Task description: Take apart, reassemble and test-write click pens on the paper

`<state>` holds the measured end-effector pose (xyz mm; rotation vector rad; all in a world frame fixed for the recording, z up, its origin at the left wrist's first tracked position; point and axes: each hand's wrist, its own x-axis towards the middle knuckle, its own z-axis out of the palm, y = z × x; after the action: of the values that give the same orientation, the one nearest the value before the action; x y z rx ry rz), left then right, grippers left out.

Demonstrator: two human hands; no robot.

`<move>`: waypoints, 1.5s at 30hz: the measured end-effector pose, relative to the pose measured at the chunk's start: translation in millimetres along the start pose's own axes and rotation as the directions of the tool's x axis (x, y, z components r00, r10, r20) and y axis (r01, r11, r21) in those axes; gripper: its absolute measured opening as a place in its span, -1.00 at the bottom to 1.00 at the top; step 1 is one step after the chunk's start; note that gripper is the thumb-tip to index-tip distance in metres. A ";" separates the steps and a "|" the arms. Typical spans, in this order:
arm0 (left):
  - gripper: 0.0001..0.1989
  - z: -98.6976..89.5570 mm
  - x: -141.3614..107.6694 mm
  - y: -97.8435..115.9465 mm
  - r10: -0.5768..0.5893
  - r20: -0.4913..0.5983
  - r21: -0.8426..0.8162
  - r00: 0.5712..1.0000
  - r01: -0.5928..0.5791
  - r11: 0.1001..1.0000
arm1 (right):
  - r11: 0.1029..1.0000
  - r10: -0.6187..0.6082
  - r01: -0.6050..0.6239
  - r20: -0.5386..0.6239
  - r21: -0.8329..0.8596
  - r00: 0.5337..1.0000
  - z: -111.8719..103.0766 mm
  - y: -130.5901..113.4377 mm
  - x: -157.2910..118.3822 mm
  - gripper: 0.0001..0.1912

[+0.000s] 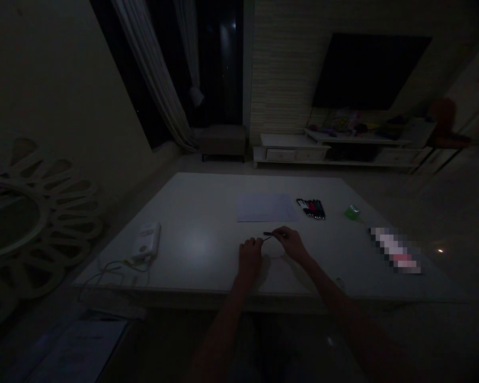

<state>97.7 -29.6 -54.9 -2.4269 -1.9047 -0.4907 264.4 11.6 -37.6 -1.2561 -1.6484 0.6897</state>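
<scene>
My right hand [291,243] pinches a thin dark pen [270,233] between its fingers, over the middle of the white table [207,266]. My left hand [250,258] rests close by on the tabletop with curled fingers, and the pen's lower end points toward it. The dim light hides whether the two touch. Beyond the hands lies a pale sheet of paper [266,207]. To its right is a small group of several dark markers [311,208], and a small green object [352,213] lies further right.
A white device [147,240] with a loose pale cable [112,271] sits at the table's left side. A pixelated flat item [395,250] lies at the right. A round ornate mirror [32,223] leans at left. A low cabinet [295,154] stands beyond the table, beneath a wall-mounted television [367,72].
</scene>
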 end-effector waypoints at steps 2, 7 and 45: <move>-0.77 0.8 -0.1 -0.2 -0.006 0.000 0.003 1.000 0.006 1.000 | 1.000 -0.003 0.003 -0.011 -0.001 1.000 -0.1 0.9 0.2 -0.72; -0.77 -1.0 0.0 -0.7 0.008 0.022 -0.008 1.000 -0.008 1.000 | 1.000 -0.006 0.006 0.035 0.007 0.999 4.1 0.0 -0.5 -0.72; -0.78 2.4 1.6 -2.0 -0.079 -0.020 -0.048 0.997 0.078 0.996 | 0.989 0.067 -0.082 -0.127 -0.121 0.990 -19.4 35.7 -8.9 -0.80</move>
<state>96.7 -27.1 -57.1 -2.3715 -2.0082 -0.5694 297.7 12.9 -62.7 -1.4283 -1.5710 0.5487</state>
